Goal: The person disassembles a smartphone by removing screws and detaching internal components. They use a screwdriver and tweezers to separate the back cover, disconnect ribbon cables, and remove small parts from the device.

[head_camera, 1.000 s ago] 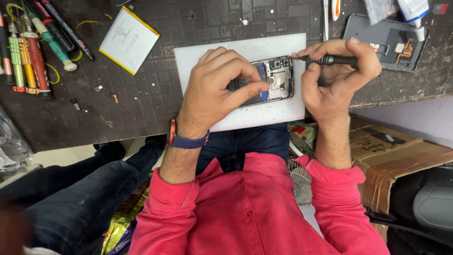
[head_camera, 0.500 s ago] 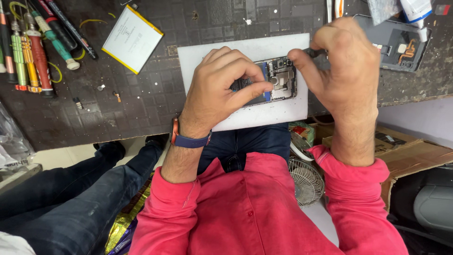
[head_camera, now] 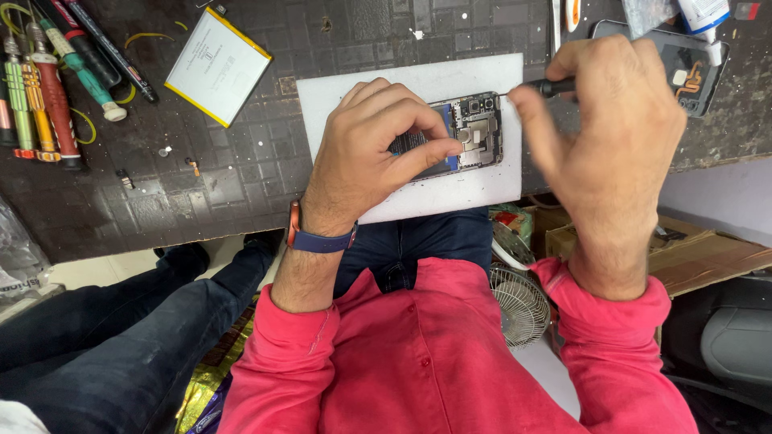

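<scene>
Your left hand (head_camera: 366, 153) curls closed over the opened phone (head_camera: 470, 137), pinning it on the white mat (head_camera: 402, 84). Your right hand (head_camera: 611, 137) pinches a screwdriver (head_camera: 547, 87), tip at the phone's top corner.

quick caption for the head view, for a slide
Left hand steadies an opened phone on a white mat while the right hand holds a screwdriver at its edge.

Matt white plastic pad (head_camera: 402, 80); worn, rough dark mat (head_camera: 241, 177); bare metal phone innards (head_camera: 476, 133).
</scene>
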